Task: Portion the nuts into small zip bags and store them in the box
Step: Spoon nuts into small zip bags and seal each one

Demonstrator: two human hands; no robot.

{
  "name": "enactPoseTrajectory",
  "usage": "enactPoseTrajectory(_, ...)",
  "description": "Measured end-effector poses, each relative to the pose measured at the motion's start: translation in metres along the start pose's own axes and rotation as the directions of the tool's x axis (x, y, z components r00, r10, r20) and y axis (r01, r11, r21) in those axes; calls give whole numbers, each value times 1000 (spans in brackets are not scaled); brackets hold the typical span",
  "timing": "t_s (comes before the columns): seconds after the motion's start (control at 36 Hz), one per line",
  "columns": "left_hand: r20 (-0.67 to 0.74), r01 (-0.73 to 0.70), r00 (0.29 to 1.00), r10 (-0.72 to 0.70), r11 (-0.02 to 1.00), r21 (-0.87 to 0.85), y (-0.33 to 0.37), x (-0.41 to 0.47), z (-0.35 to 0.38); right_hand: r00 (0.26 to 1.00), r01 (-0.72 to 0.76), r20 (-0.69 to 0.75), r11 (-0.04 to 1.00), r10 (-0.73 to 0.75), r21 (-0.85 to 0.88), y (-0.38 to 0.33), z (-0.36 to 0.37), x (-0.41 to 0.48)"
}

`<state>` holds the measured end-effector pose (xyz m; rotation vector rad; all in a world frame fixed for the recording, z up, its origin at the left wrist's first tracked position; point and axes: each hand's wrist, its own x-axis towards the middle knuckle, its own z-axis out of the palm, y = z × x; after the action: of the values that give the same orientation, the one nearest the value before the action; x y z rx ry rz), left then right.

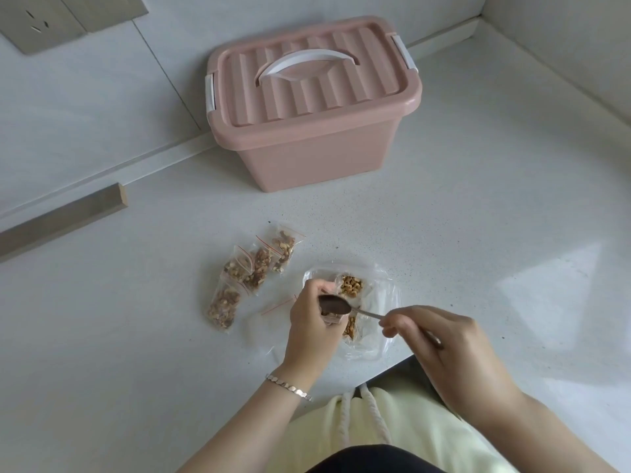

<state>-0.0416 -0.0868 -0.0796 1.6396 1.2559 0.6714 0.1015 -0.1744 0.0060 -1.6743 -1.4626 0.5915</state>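
My left hand [312, 322] grips a small zip bag [330, 318], mostly hidden behind its fingers. My right hand [444, 346] pinches the handle of a metal spoon [336, 304], whose bowl hovers over the bag's mouth. Beneath both lies a large clear bag of nuts [351, 286] on the white counter [478, 206]. Several filled small zip bags [249, 268] with red seal strips lie in a loose row to the left. A pink storage box [307, 107] with a white handle stands closed at the back.
An empty small zip bag [278, 305] with a red strip lies flat beside my left hand. A wooden strip [61, 220] lies at the far left by the wall. The counter edge runs just under my right wrist. A wall socket [37, 22] is top left.
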Motion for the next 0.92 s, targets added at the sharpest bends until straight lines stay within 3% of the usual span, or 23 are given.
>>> enactPoseTrajectory(0.17, -47, 122, 991, -127, 988, -93, -3, -1, -6, 965, -202, -151, 974, 216, 100, 3, -15, 5)
enactPoseTrajectory(0.33, 19, 216, 976, -218, 975, 58, -16, 1, -8, 836, -535, -58, 835, 545, 130, 36, 0, 3)
enactPoseTrajectory(0.44, 81, 242, 964, -253, 962, 123, -22, 0, -7, 803, -585, -55, 803, 593, 112, 52, 15, -1)
enactPoseTrajectory(0.64, 141, 273, 946, -293, 951, 145, -20, -2, -4, 774, -622, 51, 742, 631, 249, 62, 31, 1)
enactPoseTrajectory(0.92, 123, 349, 927, -353, 936, 50, -20, 1, -6, 558, -736, 226, 350, 799, 579, 82, 28, 0)
